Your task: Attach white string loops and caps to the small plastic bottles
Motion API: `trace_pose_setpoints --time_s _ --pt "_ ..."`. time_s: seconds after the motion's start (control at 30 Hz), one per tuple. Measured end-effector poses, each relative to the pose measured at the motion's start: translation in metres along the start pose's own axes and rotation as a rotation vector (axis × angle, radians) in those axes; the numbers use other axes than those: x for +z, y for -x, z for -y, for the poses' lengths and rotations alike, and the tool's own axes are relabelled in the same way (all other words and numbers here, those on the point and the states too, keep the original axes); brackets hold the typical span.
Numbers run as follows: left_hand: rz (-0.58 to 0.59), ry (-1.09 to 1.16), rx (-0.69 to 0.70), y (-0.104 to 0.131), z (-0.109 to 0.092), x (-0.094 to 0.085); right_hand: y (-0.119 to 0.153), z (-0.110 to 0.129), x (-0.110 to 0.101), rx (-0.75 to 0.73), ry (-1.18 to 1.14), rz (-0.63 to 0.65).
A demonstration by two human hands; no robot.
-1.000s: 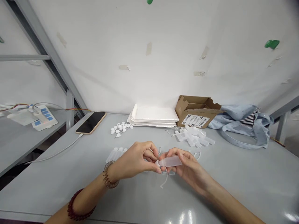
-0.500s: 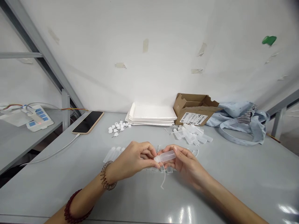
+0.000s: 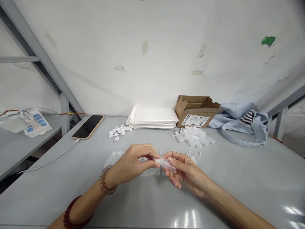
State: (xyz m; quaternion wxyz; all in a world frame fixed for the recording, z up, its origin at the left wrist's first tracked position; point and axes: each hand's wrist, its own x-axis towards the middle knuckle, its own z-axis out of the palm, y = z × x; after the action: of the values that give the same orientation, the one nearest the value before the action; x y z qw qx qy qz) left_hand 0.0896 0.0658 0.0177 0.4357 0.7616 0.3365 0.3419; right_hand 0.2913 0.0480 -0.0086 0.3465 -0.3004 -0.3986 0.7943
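Observation:
A small translucent plastic bottle (image 3: pixel 167 164) is held between my two hands above the table. My left hand (image 3: pixel 142 159) pinches its white cap end with thumb and fingers. The body of the bottle lies between the thumb and fingers of my right hand (image 3: pixel 184 168). Beneath and behind the hands lie more translucent bottles (image 3: pixel 149 172), partly hidden. Several capped bottles (image 3: pixel 113 157) form a row left of my left hand. Small white caps with thin dark tips (image 3: pixel 118 131) are scattered farther back. A heap of loose translucent bottles (image 3: pixel 193 136) lies back right.
White padded envelopes (image 3: pixel 153 118) are stacked against the wall. Beside them stands an open cardboard box (image 3: pixel 197 111), with light blue cloth (image 3: pixel 240 122) to its right. A phone (image 3: pixel 88 126) on a charging cable lies at left, near a power strip (image 3: pixel 39 123) on another surface.
The bottle has tilted, its body end now lower. My right fingers have shifted along it and the lower ones spread. The dangling white strap no longer shows below the hands.

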Motion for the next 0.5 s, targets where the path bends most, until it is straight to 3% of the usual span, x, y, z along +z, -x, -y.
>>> trace_pose_setpoints --time_s 0.1,0.2,0.37,0.5 --pt "-0.012 -0.15 0.155 0.001 0.0014 0.0012 -0.0017 -0.0034 -0.002 0.048 -0.087 0.022" --pt "-0.008 -0.181 0.186 0.0016 -0.0002 0.001 -0.0023 -0.0053 -0.0024 0.06 -0.128 0.03" --pt "0.013 0.051 0.069 0.0001 -0.0033 0.0022 -0.0009 -0.0061 0.0013 0.025 -0.17 0.054" --pt "-0.072 0.245 -0.118 -0.0019 -0.0007 0.0077 0.0007 -0.0072 0.0036 0.019 -0.179 0.08"
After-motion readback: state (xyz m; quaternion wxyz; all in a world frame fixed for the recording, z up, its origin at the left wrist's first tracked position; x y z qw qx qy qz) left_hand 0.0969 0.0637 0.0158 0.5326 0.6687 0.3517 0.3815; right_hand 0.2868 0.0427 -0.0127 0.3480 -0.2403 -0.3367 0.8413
